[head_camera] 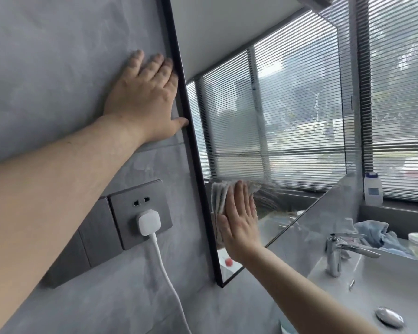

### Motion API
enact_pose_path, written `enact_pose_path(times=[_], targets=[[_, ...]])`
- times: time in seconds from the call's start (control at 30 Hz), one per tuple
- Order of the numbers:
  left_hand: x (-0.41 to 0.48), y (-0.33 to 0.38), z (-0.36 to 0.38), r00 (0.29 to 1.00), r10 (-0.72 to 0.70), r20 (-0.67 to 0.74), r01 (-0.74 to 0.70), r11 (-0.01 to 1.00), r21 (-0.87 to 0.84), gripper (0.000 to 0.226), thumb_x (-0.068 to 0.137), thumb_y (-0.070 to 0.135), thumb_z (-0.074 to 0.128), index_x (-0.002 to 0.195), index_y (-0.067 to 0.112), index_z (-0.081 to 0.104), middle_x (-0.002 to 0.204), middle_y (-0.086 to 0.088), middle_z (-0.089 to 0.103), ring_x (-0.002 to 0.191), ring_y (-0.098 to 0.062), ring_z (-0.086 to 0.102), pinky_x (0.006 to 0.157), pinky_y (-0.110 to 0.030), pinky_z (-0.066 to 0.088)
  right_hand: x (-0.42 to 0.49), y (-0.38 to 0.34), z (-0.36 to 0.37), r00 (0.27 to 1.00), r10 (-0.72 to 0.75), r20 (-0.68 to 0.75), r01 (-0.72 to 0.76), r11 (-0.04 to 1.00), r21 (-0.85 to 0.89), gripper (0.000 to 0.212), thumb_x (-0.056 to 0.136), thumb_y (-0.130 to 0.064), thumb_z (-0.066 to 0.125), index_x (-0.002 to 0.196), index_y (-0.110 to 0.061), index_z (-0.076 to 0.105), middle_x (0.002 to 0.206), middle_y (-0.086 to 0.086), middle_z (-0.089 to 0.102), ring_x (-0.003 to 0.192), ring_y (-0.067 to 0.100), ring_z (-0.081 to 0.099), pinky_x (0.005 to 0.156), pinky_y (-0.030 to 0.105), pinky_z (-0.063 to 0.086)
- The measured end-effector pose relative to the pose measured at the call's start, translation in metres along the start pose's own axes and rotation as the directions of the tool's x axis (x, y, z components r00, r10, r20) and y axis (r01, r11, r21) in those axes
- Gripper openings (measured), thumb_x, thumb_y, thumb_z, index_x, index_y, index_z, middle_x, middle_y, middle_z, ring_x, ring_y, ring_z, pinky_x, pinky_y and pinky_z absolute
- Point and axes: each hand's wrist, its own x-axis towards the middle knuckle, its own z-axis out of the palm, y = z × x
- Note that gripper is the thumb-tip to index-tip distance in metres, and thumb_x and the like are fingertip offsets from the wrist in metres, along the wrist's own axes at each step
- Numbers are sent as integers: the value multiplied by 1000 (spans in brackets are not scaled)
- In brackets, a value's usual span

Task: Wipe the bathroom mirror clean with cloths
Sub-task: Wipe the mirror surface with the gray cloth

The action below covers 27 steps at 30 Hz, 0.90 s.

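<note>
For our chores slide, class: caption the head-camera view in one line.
Right hand presses a cloth flat on the mirror; left hand rests on the wall beside it.

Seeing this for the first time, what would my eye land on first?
Most likely the right hand, pressing a pale cloth flat against the lower left of the mirror, which is filled with reflected window blinds. Next comes the left hand, spread on the grey wall beside the mirror's black frame, above a white plug in a socket.
</note>
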Motion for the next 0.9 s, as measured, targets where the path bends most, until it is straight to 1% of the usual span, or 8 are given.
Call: enact_pose_path(times=[0.07, 0.13, 0.27, 0.4, 0.53, 0.6, 0.77, 0.9], targets=[[0, 0, 0, 1000, 4, 4, -4, 1000, 13, 99, 85, 75, 36, 154, 5, 26, 162, -16, 23, 151, -30, 17, 122, -52, 7, 16, 7, -9, 994, -112, 3, 112, 993, -39, 61, 104, -50, 6, 157, -25, -15, 166, 10, -7, 154, 27, -7, 123, 50, 1], [0, -1, 0, 1000, -3, 2, 3, 1000, 13, 98, 85, 74, 36, 154, 5, 25, 163, -16, 23, 152, -29, 17, 122, -51, 7, 52, 3, -23, 986, -164, -5, 163, 984, -72, 61, 104, -51, 4, 156, -25, -14, 166, 10, -5, 154, 27, -6, 123, 53, 5], [1, -1, 2, 1000, -6, 3, 6, 1000, -5, 98, 85, 73, 38, 154, 4, 25, 162, -16, 23, 151, -30, 17, 122, -51, 6, 156, -35, -58, 991, -99, -95, 92, 993, -77, 58, 101, -48, 8, 151, -29, -15, 164, 3, -14, 151, 16, -16, 124, 41, -7], [1, -2, 3, 1000, -8, 4, 9, 1000, -18, 98, 85, 73, 41, 153, 4, 26, 162, -16, 24, 151, -29, 17, 122, -51, 5, 201, -56, -75, 989, -69, -127, 65, 997, -42, 61, 102, -45, 14, 158, -26, -4, 167, 4, -8, 153, 16, -12, 124, 40, -6], [1, 0, 1, 1000, -15, 11, 15, 1000, -15, 97, 85, 71, 43, 153, 4, 27, 162, -16, 24, 151, -29, 17, 122, -51, 5, 163, -49, -61, 988, -118, -100, 113, 992, -50, 59, 102, -45, 14, 154, -30, -10, 167, 3, -9, 152, 14, -14, 123, 36, -10], [1, 0, 0, 1000, -14, 18, 14, 1000, -8, 97, 85, 71, 42, 154, 5, 26, 163, -16, 23, 152, -29, 16, 122, -51, 5, 129, -42, -47, 987, -139, -79, 134, 989, -67, 58, 103, -44, 12, 154, -29, -11, 167, 5, -9, 153, 16, -13, 123, 39, -8], [-1, -1, -1, 999, -14, 35, 14, 1000, 6, 97, 86, 72, 38, 155, 5, 23, 163, -15, 21, 152, -28, 14, 122, -51, 3, 20, -11, -3, 985, -164, -52, 161, 985, -66, 59, 105, -43, 6, 159, -21, -4, 166, 12, 0, 154, 27, -1, 122, 53, 8], [-1, -1, -2, 999, -26, 35, 26, 1000, -3, 97, 85, 72, 39, 154, 6, 25, 163, -15, 22, 152, -28, 15, 123, -50, 4, -68, 11, 27, 986, -164, -12, 163, 985, -55, 61, 106, -37, 16, 159, -10, 4, 165, 19, 8, 152, 38, 12, 115, 62, 21]])
